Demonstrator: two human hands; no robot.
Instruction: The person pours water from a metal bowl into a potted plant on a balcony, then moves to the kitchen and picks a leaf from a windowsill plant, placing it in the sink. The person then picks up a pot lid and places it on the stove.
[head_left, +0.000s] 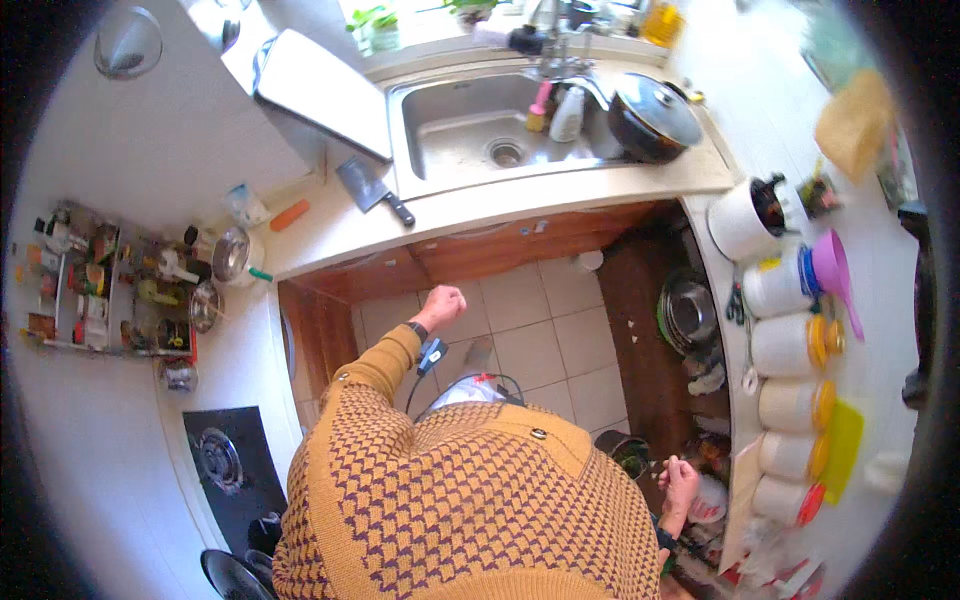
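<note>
My left hand (442, 304) hangs over the tiled floor, in front of the wooden cabinet doors (487, 244). Its fingers are curled in, and I see nothing in them. My right hand (680, 484) is low at my right side, near a dark bin (628, 453) with green scraps inside. Its fingers are bent together; whether they pinch something small is unclear. On the counter ahead lies a cleaver (367, 187), its black handle towards me. A carrot (289, 215) lies to its left. A white cutting board (330, 90) leans beside the steel sink (450, 142).
A lidded dark pot (654, 118) stands at the sink's right, and a spray bottle (568, 115) in the basin. Jars with yellow lids (820, 345) line the right shelf above stacked metal bowls (688, 311). A gas hob (232, 469) and a spice rack (112, 281) are left.
</note>
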